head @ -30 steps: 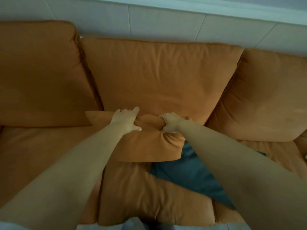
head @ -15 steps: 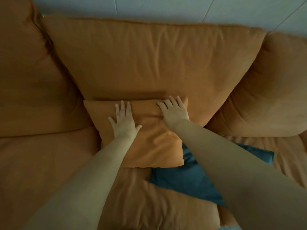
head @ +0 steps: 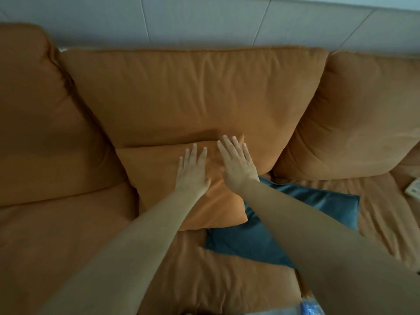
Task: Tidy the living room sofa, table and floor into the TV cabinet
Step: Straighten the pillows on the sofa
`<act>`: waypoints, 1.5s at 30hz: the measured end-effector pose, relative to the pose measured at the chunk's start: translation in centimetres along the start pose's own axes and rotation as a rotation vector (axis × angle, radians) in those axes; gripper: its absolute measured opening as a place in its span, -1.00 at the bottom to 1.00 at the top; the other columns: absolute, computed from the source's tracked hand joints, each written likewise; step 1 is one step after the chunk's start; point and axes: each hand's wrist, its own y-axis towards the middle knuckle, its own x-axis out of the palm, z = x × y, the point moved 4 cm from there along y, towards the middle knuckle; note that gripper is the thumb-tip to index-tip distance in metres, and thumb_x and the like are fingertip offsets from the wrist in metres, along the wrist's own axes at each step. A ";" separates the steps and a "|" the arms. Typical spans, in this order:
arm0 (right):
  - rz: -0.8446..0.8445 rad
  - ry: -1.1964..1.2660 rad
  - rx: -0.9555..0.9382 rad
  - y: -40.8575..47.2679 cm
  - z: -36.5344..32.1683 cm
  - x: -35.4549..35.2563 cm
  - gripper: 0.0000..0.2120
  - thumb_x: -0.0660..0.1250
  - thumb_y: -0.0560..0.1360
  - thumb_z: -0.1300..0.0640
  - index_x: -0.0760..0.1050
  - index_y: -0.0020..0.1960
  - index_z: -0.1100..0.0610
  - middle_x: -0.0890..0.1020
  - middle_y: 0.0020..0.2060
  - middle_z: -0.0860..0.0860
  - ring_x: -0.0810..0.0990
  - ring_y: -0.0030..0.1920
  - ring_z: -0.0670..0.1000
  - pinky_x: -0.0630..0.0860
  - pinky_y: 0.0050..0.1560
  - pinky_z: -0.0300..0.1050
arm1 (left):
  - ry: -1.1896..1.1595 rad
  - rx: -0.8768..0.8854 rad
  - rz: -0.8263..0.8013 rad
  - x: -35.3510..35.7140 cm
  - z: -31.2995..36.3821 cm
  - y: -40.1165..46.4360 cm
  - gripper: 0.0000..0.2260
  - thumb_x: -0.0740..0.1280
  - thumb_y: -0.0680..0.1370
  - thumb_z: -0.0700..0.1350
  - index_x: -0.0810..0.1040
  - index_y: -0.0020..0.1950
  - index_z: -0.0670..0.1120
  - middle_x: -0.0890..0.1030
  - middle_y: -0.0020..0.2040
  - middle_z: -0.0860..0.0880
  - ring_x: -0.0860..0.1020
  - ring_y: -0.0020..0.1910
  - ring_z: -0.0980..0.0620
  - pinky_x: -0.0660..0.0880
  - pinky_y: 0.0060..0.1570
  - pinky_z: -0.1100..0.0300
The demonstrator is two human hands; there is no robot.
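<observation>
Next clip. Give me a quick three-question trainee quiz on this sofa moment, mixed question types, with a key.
1. True or false: both hands lie flat on the orange pillow.
2. Which pillow lies partly under the orange one? A) blue B) white C) striped
3. Fill in: the orange pillow leans against the sofa's middle ____ cushion.

Key:
1. True: left hand and right hand have straight fingers.
2. A, the blue pillow.
3. Back; the back cushion.
</observation>
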 end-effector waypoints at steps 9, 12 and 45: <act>-0.037 -0.002 0.097 -5.5 2.3 -2.0 -0.24 0.21 0.53 0.26 -0.08 0.61 0.02 -0.11 0.61 0.03 -0.26 0.59 0.10 -0.20 0.58 0.12 | 0.026 0.138 0.029 -1.4 4.3 -3.2 -0.25 0.37 0.57 -0.06 -0.02 0.62 0.01 -0.14 0.63 -0.11 -0.16 0.60 -0.13 -0.13 0.57 -0.05; -0.040 -0.007 0.114 -7.4 3.5 -1.8 -0.27 0.21 0.56 0.22 -0.08 0.61 -0.01 -0.08 0.61 0.03 -0.23 0.59 0.11 -0.19 0.57 0.12 | 0.050 0.168 0.018 -1.4 5.5 -4.3 -0.31 0.35 0.58 -0.06 0.06 0.61 -0.02 -0.11 0.63 -0.12 -0.14 0.60 -0.15 -0.12 0.56 -0.06; -0.318 -0.320 0.000 -36.3 33.8 1.1 -0.19 0.28 0.56 0.27 -0.12 0.62 -0.05 -0.09 0.61 0.07 -0.25 0.58 0.18 -0.20 0.56 0.19 | 0.343 0.246 -0.124 13.6 33.7 -20.8 -0.38 0.26 0.61 0.00 0.08 0.61 0.00 -0.03 0.63 -0.09 -0.17 0.60 -0.18 -0.19 0.54 -0.07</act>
